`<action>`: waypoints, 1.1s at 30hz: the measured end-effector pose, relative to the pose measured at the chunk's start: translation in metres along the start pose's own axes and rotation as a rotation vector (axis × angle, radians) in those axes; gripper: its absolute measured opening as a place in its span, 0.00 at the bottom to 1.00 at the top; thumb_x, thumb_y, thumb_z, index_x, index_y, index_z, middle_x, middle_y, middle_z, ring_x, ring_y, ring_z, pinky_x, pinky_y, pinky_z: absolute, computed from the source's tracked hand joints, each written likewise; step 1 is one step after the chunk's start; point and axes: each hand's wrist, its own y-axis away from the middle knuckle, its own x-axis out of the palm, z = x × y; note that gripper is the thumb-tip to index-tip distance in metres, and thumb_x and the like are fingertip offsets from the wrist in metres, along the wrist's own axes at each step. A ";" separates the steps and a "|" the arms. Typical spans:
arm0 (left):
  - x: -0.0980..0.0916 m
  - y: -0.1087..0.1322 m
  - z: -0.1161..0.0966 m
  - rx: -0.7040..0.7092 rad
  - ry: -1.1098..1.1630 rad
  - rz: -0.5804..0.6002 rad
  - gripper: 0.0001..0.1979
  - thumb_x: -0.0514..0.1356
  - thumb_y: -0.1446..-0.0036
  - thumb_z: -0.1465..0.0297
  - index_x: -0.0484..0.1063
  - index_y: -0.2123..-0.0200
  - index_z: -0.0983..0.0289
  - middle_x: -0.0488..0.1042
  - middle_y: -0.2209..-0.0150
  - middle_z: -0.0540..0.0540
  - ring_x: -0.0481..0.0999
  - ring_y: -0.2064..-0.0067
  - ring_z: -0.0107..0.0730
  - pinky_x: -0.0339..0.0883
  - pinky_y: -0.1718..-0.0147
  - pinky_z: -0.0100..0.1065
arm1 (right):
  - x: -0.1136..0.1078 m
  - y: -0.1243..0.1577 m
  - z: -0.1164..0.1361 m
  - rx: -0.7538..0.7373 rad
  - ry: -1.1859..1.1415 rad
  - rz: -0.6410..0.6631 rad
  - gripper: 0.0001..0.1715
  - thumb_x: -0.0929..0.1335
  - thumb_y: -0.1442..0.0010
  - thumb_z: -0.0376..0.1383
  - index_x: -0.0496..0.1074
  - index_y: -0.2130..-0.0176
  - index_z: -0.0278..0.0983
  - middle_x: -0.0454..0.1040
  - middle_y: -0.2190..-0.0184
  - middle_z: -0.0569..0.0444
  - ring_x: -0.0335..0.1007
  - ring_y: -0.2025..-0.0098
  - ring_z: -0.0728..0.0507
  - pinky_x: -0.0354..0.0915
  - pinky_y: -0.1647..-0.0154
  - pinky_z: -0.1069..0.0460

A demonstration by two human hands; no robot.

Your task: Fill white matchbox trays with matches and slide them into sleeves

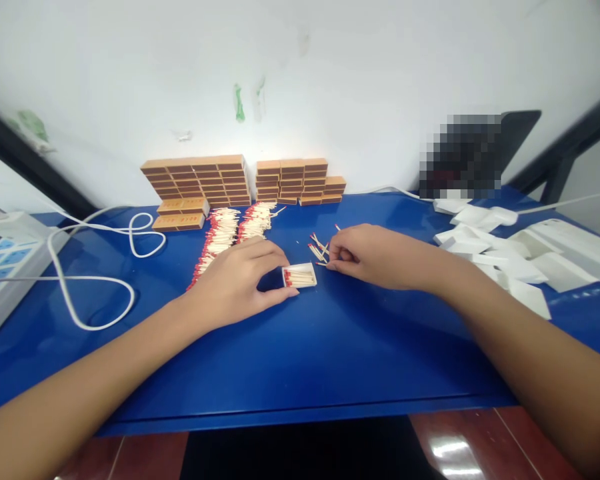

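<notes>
A small white matchbox tray (300,275) with red-tipped matches in it lies on the blue table (300,360). My left hand (240,280) grips the tray's left end between thumb and fingers. My right hand (367,257) rests just right of the tray, fingers pinched on a few loose matches (319,249) lying there. Long rows of matches (230,233) are heaped behind my left hand.
Stacks of tan matchboxes (240,180) line the white wall at the back. Several white empty trays (505,253) are piled at the right. A white power strip (5,267) and its looping cable (95,280) lie at the left. The table's front edge runs close below my forearms.
</notes>
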 end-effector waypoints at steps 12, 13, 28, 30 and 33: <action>-0.001 -0.001 -0.001 -0.006 0.005 -0.007 0.15 0.69 0.34 0.59 0.80 0.53 0.64 0.83 0.53 0.59 0.83 0.50 0.45 0.77 0.47 0.46 | 0.002 -0.002 0.005 -0.033 -0.084 -0.191 0.11 0.69 0.33 0.39 0.74 0.68 0.39 0.75 0.71 0.55 0.65 0.70 0.46 0.54 0.66 0.49; -0.001 -0.001 -0.001 -0.005 0.007 -0.006 0.15 0.69 0.34 0.59 0.80 0.52 0.63 0.83 0.53 0.59 0.82 0.50 0.45 0.77 0.47 0.46 | 0.002 -0.003 0.005 -0.028 -0.077 -0.211 0.10 0.69 0.33 0.38 0.74 0.67 0.39 0.75 0.71 0.54 0.65 0.69 0.46 0.55 0.66 0.49; -0.004 -0.002 0.002 0.008 -0.021 -0.029 0.13 0.70 0.34 0.60 0.81 0.54 0.64 0.84 0.53 0.59 0.83 0.51 0.44 0.78 0.48 0.44 | 0.010 -0.010 0.010 0.001 -0.047 -0.159 0.06 0.69 0.35 0.32 0.77 0.65 0.38 0.76 0.69 0.53 0.66 0.68 0.45 0.55 0.65 0.50; -0.006 -0.002 0.004 0.005 -0.034 -0.042 0.14 0.70 0.35 0.60 0.81 0.54 0.64 0.84 0.54 0.58 0.83 0.51 0.44 0.78 0.49 0.44 | 0.008 -0.008 0.009 -0.039 -0.044 -0.134 0.06 0.69 0.36 0.32 0.76 0.66 0.38 0.76 0.70 0.54 0.65 0.69 0.45 0.54 0.66 0.50; -0.007 -0.003 0.006 -0.005 -0.041 -0.058 0.14 0.70 0.35 0.59 0.80 0.54 0.64 0.84 0.54 0.58 0.83 0.52 0.43 0.78 0.50 0.43 | 0.006 -0.002 0.009 -0.084 -0.047 -0.111 0.09 0.69 0.36 0.33 0.73 0.70 0.39 0.75 0.72 0.55 0.63 0.71 0.46 0.54 0.66 0.49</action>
